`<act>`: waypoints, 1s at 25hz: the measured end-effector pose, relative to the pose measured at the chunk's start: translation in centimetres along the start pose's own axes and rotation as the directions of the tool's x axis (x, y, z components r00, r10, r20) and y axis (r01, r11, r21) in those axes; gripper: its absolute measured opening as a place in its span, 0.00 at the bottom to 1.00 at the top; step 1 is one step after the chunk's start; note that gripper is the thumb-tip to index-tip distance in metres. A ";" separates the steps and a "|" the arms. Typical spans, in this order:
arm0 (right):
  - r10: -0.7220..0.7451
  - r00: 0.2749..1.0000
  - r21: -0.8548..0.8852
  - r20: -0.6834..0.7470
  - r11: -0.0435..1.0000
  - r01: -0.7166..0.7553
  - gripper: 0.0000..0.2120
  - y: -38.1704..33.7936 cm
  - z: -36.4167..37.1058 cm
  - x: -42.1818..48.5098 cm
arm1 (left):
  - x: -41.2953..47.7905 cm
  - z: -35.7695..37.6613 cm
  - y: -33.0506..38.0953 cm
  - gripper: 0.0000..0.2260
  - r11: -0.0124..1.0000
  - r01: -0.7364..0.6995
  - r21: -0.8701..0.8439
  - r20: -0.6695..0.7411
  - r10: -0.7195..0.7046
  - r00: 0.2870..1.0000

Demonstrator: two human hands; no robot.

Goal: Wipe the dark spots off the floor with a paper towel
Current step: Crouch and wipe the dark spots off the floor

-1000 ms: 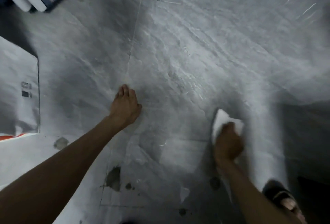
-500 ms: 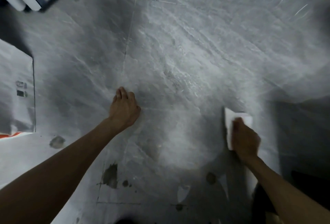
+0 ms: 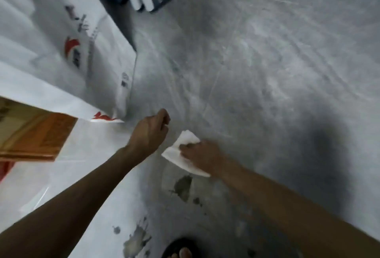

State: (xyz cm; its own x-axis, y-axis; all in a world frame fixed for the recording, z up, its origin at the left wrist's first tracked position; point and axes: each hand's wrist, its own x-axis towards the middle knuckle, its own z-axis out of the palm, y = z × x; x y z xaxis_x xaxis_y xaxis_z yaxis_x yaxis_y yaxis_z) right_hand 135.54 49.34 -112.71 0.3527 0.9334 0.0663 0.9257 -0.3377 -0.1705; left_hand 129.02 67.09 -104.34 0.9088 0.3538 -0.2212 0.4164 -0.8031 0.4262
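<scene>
The right hand (image 3: 202, 156) lay palm-down with its fingers curled over a folded white paper towel (image 3: 181, 153), pressing it flat against the grey, marble-veined tile floor (image 3: 267, 72). The towel sat just above a large dark smear (image 3: 183, 187) with a few smaller dark specks (image 3: 197, 200) beside it; towel and smear were close but not touching. The left hand (image 3: 151, 132) was loosely fisted, fingers tucked in and holding nothing, and I could not tell whether its knuckles met the tile.

Half a second before, that left hand had been spread flat on the floor, and the towel had been well off to the right; by now the right hand had carried it in close beside the left, toward the smear.

Both forearms reached out from the bottom of the view, the right one slanting in from the lower right corner. A white printed plastic bag (image 3: 78, 52) stood to the left, a brown cardboard box (image 3: 35, 134) in front of it, and toes in a black sandal (image 3: 181, 250) showed at the bottom edge.
</scene>
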 end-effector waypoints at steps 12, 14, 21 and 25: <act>-0.378 0.921 0.120 0.096 0.923 0.366 0.12 -11.5 1.8 10.8 | -10.0 0.9 -13.3 0.22 0.812 0.575 -0.100 -0.004 -0.578 0.816; -0.463 0.846 0.020 0.263 0.880 0.475 0.14 -7.4 1.7 12.4 | -9.6 0.8 -13.5 0.21 0.813 0.575 -0.092 0.023 -0.576 0.817; 0.209 0.975 0.103 0.070 0.971 -0.216 0.09 -12.6 2.2 15.1 | -8.6 -0.2 -12.7 0.11 0.862 0.505 0.046 -0.072 -0.502 0.862; -0.447 0.861 0.115 0.245 0.895 0.432 0.11 -11.6 1.5 15.7 | -9.2 0.1 -12.5 0.12 0.898 0.437 0.056 0.047 -0.439 0.897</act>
State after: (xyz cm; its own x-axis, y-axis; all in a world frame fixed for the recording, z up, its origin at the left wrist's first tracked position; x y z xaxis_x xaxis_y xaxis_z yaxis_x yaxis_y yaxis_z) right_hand 130.14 68.14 -111.21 -0.1434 0.9838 -0.1073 0.9646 0.1147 -0.2373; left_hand 115.46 73.83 -107.77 0.6310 0.6477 -0.4270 0.7694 -0.5931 0.2372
